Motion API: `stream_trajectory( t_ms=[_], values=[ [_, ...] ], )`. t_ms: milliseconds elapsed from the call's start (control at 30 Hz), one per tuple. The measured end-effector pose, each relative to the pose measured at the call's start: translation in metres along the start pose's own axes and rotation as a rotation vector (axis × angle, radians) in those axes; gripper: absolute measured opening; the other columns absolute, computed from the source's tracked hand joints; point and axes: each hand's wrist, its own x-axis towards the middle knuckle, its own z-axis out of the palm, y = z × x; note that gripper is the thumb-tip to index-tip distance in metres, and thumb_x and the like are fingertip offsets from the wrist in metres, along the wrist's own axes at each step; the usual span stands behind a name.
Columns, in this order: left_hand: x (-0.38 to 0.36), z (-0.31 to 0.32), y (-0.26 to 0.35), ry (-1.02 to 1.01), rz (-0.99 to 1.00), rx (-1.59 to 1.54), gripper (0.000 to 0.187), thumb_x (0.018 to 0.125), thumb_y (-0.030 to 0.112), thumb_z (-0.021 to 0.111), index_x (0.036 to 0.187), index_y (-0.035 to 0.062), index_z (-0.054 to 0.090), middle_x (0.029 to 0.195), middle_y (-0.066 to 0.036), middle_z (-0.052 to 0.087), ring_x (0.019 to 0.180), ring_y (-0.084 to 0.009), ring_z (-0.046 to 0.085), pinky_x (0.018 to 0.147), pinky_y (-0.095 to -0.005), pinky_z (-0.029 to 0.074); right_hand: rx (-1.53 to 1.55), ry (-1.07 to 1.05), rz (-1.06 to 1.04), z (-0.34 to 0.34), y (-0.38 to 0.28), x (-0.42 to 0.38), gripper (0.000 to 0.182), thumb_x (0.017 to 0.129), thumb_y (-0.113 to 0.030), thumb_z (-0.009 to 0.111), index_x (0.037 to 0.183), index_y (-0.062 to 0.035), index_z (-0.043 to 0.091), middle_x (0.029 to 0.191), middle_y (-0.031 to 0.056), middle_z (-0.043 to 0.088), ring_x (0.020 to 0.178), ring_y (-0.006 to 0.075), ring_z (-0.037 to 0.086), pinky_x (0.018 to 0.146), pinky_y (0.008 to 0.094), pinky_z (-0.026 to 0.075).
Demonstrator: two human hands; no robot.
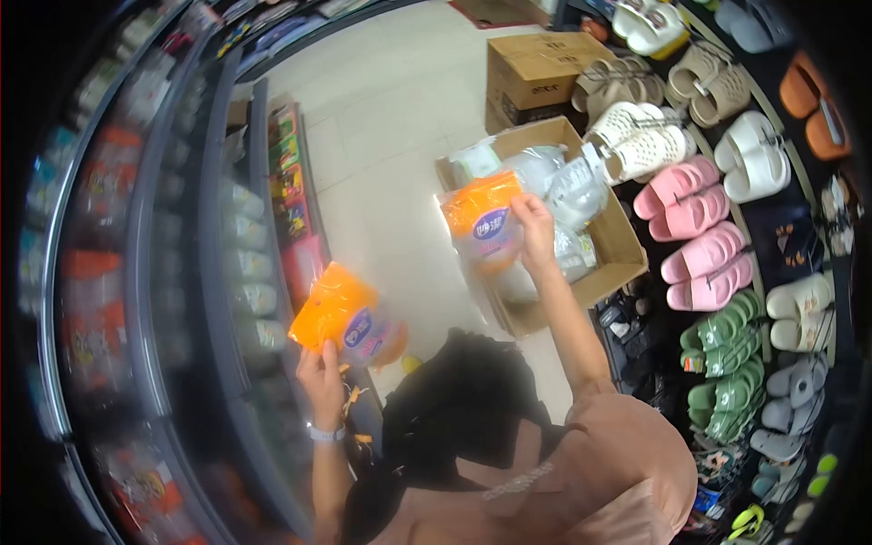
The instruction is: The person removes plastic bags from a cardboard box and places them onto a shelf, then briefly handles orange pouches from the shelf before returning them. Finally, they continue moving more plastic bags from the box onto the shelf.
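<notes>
My left hand (pixel 321 377) pinches the top edge of an orange plastic packet (pixel 338 307) with a blue oval label, held out near the left shelves. In my right hand (pixel 534 227) is a similar orange packet (pixel 483 204), gripped by its right side. That second packet hangs over the left edge of an open cardboard box (pixel 613 277). Inside the box lie several clear-wrapped items (pixel 577 191). What the two packets contain is too blurred to make out.
Shelves (pixel 150 318) with packaged goods line the left side. Several pairs of slippers (pixel 686 200) hang on the right rack. A closed carton (pixel 540 68) stands beyond the open box. Pale floor tiles (pixel 381 136) run between the shelves.
</notes>
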Motion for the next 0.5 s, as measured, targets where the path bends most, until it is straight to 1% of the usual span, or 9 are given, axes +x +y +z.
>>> stream_trajectory(
  t_ms=[100, 167, 233, 300, 333, 367, 433, 467, 500],
  values=[
    [0.018, 0.024, 0.002, -0.123, 0.087, 0.011, 0.018, 0.091, 0.009, 0.053, 0.098, -0.0057, 0.061, 0.088, -0.012, 0.062, 0.079, -0.019, 0.059, 0.069, -0.0304, 0.044, -0.116, 0.19, -0.021, -0.033, -0.008, -0.012, 0.008, 0.088, -0.013, 0.061, 0.09, -0.005, 0.062, 0.082, -0.0009, 0.061, 0.074, 0.0066, 0.053, 0.068, 0.0215, 0.042],
    [0.026, 0.037, 0.006, -0.197, 0.077, -0.002, 0.019, 0.089, 0.009, 0.055, 0.1, -0.0045, 0.062, 0.087, -0.012, 0.062, 0.076, -0.0199, 0.059, 0.068, -0.0308, 0.044, -0.238, 0.352, 0.077, -0.059, 0.007, -0.022, 0.011, 0.086, -0.012, 0.064, 0.087, -0.0012, 0.065, 0.08, 0.001, 0.063, 0.072, 0.0068, 0.054, 0.067, 0.0212, 0.043],
    [0.032, 0.045, 0.01, -0.296, 0.096, 0.03, 0.019, 0.089, 0.01, 0.057, 0.101, -0.0034, 0.062, 0.086, -0.013, 0.063, 0.075, -0.0217, 0.061, 0.068, -0.0313, 0.045, -0.341, 0.384, 0.082, -0.091, 0.034, -0.031, 0.01, 0.084, -0.01, 0.064, 0.087, -0.0011, 0.066, 0.078, 0.0014, 0.064, 0.07, 0.007, 0.054, 0.064, 0.0214, 0.043],
    [0.037, 0.059, 0.017, -0.331, 0.234, 0.056, 0.018, 0.089, 0.01, 0.057, 0.101, -0.0026, 0.063, 0.085, -0.013, 0.063, 0.074, -0.0223, 0.061, 0.067, -0.0315, 0.046, -0.439, 0.356, 0.282, -0.095, 0.047, -0.044, 0.01, 0.084, -0.009, 0.064, 0.089, -0.0008, 0.066, 0.079, 0.001, 0.064, 0.071, 0.0067, 0.055, 0.064, 0.0221, 0.044],
    [0.037, 0.064, 0.021, -0.319, 0.249, 0.025, 0.021, 0.092, 0.015, 0.057, 0.096, -0.0045, 0.063, 0.085, -0.009, 0.062, 0.074, -0.0153, 0.059, 0.066, -0.0262, 0.046, -0.464, 0.371, 0.24, -0.095, 0.055, -0.049, 0.013, 0.081, -0.006, 0.064, 0.093, -0.0014, 0.063, 0.088, 0.004, 0.064, 0.074, 0.0115, 0.058, 0.067, 0.0261, 0.046],
    [0.036, 0.064, 0.021, -0.324, 0.244, 0.027, 0.021, 0.092, 0.015, 0.057, 0.096, -0.0045, 0.063, 0.085, -0.009, 0.062, 0.074, -0.0153, 0.059, 0.066, -0.0262, 0.046, -0.465, 0.374, 0.246, -0.084, 0.053, -0.054, 0.013, 0.081, -0.006, 0.064, 0.093, -0.0014, 0.063, 0.088, 0.004, 0.064, 0.074, 0.0115, 0.058, 0.067, 0.0261, 0.046],
    [0.035, 0.064, 0.019, -0.4, 0.16, -0.004, 0.015, 0.087, 0.008, 0.059, 0.098, -0.002, 0.064, 0.084, -0.014, 0.063, 0.075, -0.0226, 0.062, 0.068, -0.0317, 0.046, -1.056, 0.37, -0.283, -0.058, 0.045, -0.06, 0.021, 0.077, -0.004, 0.064, 0.098, -0.0021, 0.06, 0.098, 0.0082, 0.06, 0.08, 0.0189, 0.06, 0.072, 0.0304, 0.047],
    [0.035, 0.064, 0.023, -0.421, 0.137, 0.003, 0.014, 0.086, 0.007, 0.06, 0.096, -0.0019, 0.064, 0.084, -0.014, 0.063, 0.075, -0.0233, 0.063, 0.068, -0.0318, 0.046, -1.16, 0.285, -0.428, -0.052, 0.047, -0.058, 0.026, 0.075, -0.003, 0.065, 0.1, -0.0031, 0.059, 0.103, 0.0118, 0.056, 0.088, 0.0239, 0.059, 0.076, 0.0328, 0.047],
    [0.034, 0.065, 0.023, -0.419, 0.132, 0.006, 0.014, 0.086, 0.007, 0.06, 0.096, -0.0019, 0.064, 0.084, -0.014, 0.063, 0.075, -0.0233, 0.063, 0.068, -0.0318, 0.046, -1.068, 0.209, -0.378, -0.039, 0.049, -0.058, 0.025, 0.076, -0.006, 0.065, 0.1, -0.0027, 0.059, 0.103, 0.0115, 0.056, 0.09, 0.023, 0.059, 0.077, 0.0331, 0.047]
  ],
)
